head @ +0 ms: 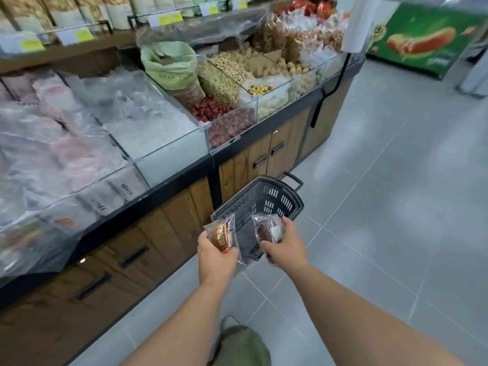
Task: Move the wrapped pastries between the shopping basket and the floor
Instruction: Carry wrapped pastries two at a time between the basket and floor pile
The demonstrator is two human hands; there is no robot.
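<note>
A dark grey shopping basket (274, 199) stands on the tiled floor in front of the display counter, its handle folded back. My left hand (215, 256) grips a brown wrapped pastry (221, 235) in clear plastic with printed lettering, held over the basket's near left corner. My right hand (285, 244) holds a second, darker wrapped pastry (265, 229) with a pale green patch, over the basket's near right side. Both pastries hang above the basket rim; the hands and wrappers hide part of the basket's inside.
A wooden display counter (169, 228) with glass bins of packaged snacks, nuts and dried fruit runs along the left. Grey floor tiles (396, 207) stretch to the right. A green chest freezer (427, 40) stands far right. Green trouser fabric (243, 347) shows at the bottom.
</note>
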